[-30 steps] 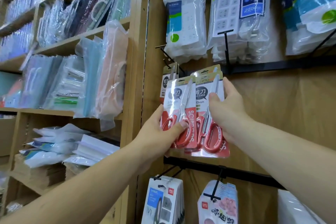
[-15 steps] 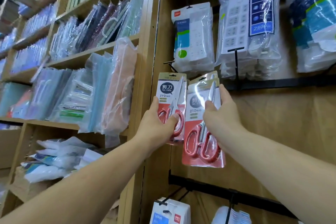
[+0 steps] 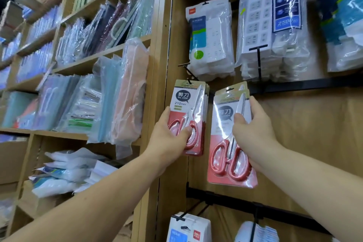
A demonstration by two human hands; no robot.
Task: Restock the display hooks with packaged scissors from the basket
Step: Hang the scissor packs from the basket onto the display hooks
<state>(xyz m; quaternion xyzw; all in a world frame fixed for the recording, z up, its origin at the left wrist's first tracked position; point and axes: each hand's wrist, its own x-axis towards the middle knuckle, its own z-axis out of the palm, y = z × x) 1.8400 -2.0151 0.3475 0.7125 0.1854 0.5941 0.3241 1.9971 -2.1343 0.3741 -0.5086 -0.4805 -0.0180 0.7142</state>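
Two batches of scissor packs. Left hand (image 3: 169, 135) pinches the hung stack (image 3: 188, 116) on its hook (image 3: 189, 80), by the panel's left edge. Right hand (image 3: 255, 131) grips loose packs (image 3: 225, 143) just beside, off any hook, below bagged power strips (image 3: 210, 39).

Left hand (image 3: 170, 133) and right hand (image 3: 253, 129) raised, both gripping.

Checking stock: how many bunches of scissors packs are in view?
2: one bunch on the hook, steadied by the left hand; one in the right hand. Packs behind are partly hidden.
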